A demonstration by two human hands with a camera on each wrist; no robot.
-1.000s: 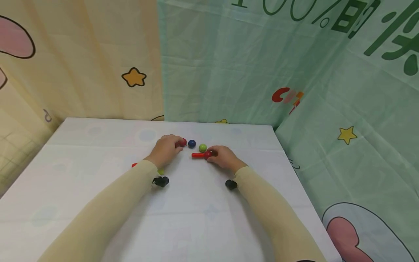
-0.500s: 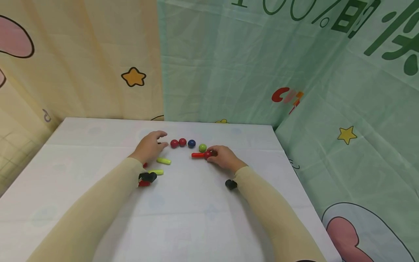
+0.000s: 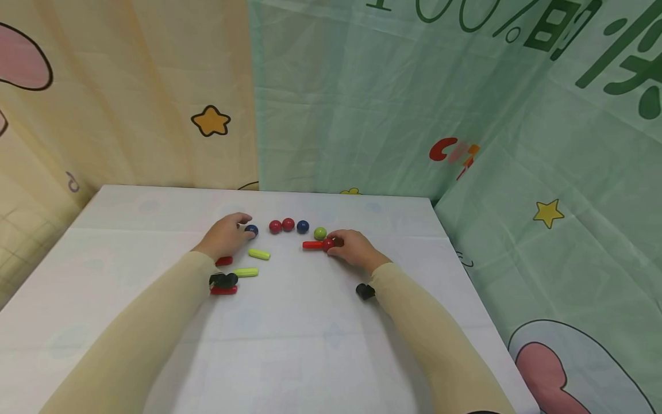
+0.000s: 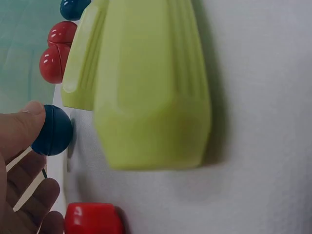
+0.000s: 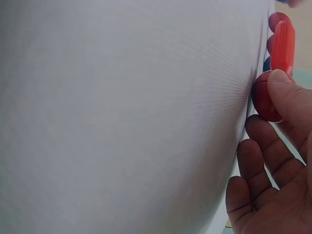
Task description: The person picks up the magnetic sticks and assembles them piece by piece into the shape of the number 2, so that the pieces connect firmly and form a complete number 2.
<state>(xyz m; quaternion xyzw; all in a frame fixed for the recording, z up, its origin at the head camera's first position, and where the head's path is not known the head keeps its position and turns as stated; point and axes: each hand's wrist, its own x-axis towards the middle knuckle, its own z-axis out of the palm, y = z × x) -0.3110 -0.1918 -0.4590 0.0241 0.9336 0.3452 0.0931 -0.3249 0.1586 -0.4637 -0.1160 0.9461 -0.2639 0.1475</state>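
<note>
Right hand (image 3: pixel 357 251) grips a red ball (image 3: pixel 328 245) at 9 o'clock, abutting a red stick (image 3: pixel 312 245); a green ball (image 3: pixel 320 233) lies on the desk (image 3: pixel 300 356) at 10 o'clock. Left hand (image 3: pixel 222 237), slightly farther, pinches a blue ball (image 3: pixel 251 230) at 3 o'clock.

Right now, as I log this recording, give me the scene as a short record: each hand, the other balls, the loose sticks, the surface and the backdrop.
Left hand: thumb on a blue ball; whether it is gripped is unclear
Right hand: pinches a red ball at the end of a red stick
Other balls: two red balls side by side, a second blue ball, a green ball
Loose sticks: two yellow-green sticks, two other red sticks, partly hidden by the left arm
Surface: white-covered table
Backdrop: printed curtains
</note>
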